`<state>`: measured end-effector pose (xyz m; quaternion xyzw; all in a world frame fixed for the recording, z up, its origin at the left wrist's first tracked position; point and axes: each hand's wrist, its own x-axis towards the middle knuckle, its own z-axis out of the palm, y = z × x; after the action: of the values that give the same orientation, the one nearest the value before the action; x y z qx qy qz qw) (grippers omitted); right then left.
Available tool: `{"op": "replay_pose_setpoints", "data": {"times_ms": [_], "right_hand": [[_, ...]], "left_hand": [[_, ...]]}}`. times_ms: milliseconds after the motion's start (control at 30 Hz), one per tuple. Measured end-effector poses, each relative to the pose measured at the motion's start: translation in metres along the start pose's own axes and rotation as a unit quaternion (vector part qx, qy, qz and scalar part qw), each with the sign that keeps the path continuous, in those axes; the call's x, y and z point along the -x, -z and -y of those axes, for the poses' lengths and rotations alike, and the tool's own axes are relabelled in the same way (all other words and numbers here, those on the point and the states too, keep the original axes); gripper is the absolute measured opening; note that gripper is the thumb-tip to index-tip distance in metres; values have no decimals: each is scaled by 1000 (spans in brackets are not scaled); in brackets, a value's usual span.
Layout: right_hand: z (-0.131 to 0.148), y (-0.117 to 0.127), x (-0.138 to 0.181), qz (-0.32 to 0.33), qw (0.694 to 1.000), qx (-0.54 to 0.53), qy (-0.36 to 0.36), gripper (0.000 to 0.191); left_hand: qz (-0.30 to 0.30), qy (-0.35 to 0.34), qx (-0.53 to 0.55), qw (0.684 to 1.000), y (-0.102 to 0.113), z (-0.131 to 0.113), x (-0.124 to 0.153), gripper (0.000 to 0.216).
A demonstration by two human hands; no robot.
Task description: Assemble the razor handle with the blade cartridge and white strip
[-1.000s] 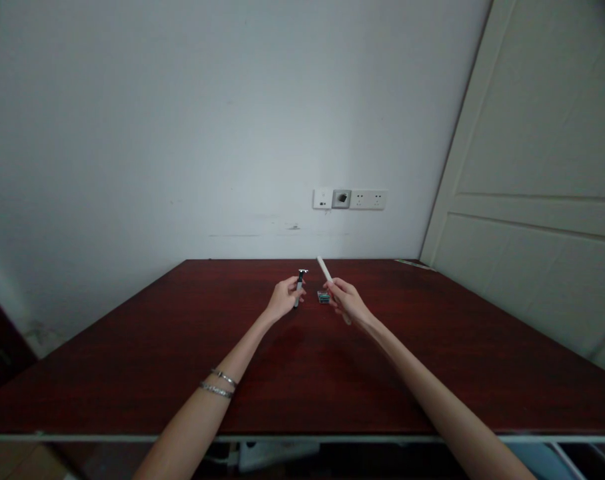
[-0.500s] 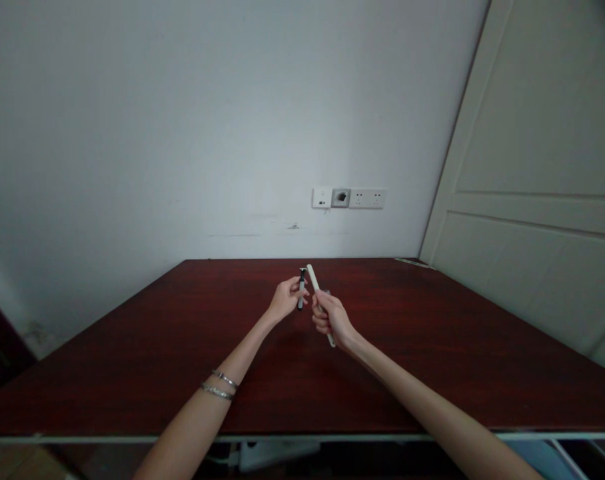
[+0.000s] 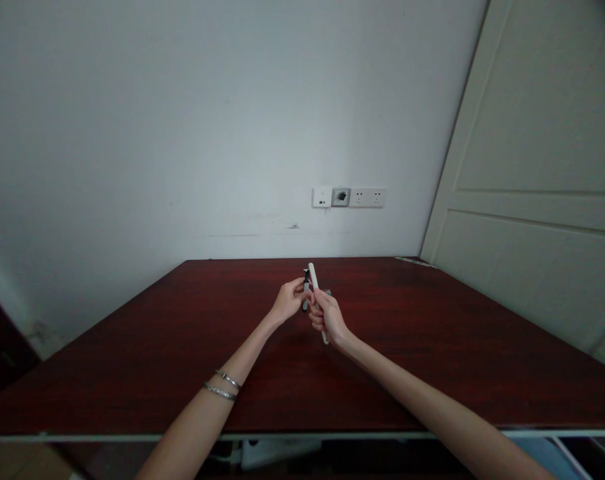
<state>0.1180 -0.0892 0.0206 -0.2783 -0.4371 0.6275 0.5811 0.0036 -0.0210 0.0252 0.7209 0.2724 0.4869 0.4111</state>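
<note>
My left hand [image 3: 286, 305] is closed on a small dark razor-like handle [image 3: 306, 285] held upright above the dark red table [image 3: 182, 347]. My right hand [image 3: 326, 316] grips a long white stick-shaped tool [image 3: 313, 277], tilted up and slightly left, its top end right beside the dark handle's head. The two hands touch at the middle of the table. A small green box that lay behind the right hand earlier is hidden by that hand. Two bracelets [image 3: 221, 386] circle my left wrist.
A white wall with a row of sockets [image 3: 349, 197] rises behind the table. A cream panelled door [image 3: 532, 200] stands at the right. The table's front edge [image 3: 302, 435] runs just below my forearms, with a white object [image 3: 277, 452] under it.
My right hand has moved left with the white tool until it meets my left hand and the dark handle. The small green box has become covered by the right hand.
</note>
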Motion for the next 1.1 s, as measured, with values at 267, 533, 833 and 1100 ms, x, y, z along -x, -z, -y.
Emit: {"op": "replay_pose_setpoints", "data": {"times_ms": [267, 533, 833, 1100], "right_hand": [[-2, -6, -3, -4, 999, -22, 30, 43], [-6, -8, -2, -6, 1000, -10, 16, 44], [-1, -4, -1, -5, 1000, -15, 19, 44], [2, -3, -3, 3, 1000, -18, 26, 43]], "left_hand": [[-1, -17, 1, 1000, 2, 3, -2, 17], [-20, -16, -1, 1000, 2, -2, -3, 22], [-9, -26, -3, 1000, 1, -3, -2, 23], [2, -43, 12, 999, 2, -2, -2, 21]]}}
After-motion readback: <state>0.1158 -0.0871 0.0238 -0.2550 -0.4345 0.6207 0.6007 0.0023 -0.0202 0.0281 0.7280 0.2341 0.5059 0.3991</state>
